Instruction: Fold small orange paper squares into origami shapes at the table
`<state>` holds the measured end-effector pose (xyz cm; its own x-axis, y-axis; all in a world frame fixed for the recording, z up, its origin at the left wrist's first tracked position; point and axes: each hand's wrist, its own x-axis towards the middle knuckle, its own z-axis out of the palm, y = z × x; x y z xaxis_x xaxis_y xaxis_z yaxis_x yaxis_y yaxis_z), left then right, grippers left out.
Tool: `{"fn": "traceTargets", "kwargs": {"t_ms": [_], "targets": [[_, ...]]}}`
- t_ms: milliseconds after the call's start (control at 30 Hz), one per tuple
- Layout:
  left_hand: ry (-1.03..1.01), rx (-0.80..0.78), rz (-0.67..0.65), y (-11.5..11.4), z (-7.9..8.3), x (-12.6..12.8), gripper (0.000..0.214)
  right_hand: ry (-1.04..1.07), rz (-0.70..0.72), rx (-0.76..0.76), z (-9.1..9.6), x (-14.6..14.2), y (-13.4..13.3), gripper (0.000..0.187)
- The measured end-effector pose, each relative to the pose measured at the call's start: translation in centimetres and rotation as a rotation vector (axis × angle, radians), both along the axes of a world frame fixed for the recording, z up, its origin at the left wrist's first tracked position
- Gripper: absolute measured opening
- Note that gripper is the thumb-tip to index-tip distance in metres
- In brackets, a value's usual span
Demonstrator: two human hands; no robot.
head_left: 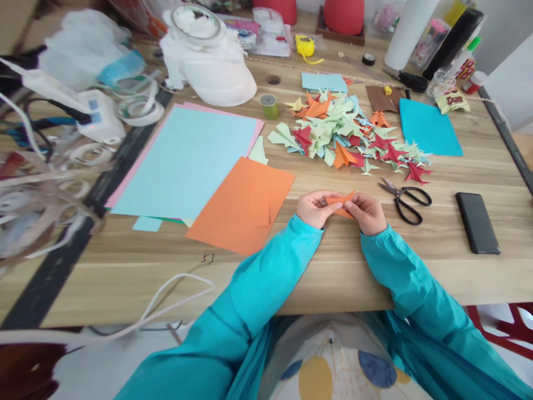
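Between my two hands is a small piece of folded orange paper (342,211), pinched from both sides over the table. My left hand (313,208) grips its left part between thumb and fingers. On the right part, my right hand (368,213) has thumb and forefinger closed. Fingers cover much of the paper, so its full shape is hidden. Just beyond lies a heap of folded paper planes (333,125) in pale green, orange, red and blue. Black-handled scissors (400,199) rest right of my right hand, blades partly apart. Orange sheets (241,205) lie left of my left hand.
Large light blue sheets (183,161) lie at left over pink ones. A phone (477,223) is at right, a blue paper stack (431,128) behind it. A green spool (268,106), white cap (216,72) and yellow tape measure (305,45) stand farther back. Cables (179,283) cross the front left.
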<state>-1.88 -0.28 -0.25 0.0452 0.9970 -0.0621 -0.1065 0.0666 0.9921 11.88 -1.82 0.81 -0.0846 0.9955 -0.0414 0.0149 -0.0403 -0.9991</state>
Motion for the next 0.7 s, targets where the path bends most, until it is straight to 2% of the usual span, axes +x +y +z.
{"fn": "traceTargets", "kwargs": {"t_ms": [200, 500, 700], "targets": [[-0.107, -0.06, -0.067, -0.2, 0.4, -0.1, 0.03, 0.043, 0.053, -0.033, 0.3, 0.1, 0.0, 0.035], [-0.241, -0.116, -0.089, 0.1, -0.6, 0.0, 0.037, 0.116, 0.071, -0.073, -0.6, 0.4, 0.1, 0.031], [-0.288, -0.138, -0.136, 0.2, -0.5, -0.1, 0.036, 0.127, 0.085, -0.078, -0.7, 0.4, 0.1, 0.031]]}}
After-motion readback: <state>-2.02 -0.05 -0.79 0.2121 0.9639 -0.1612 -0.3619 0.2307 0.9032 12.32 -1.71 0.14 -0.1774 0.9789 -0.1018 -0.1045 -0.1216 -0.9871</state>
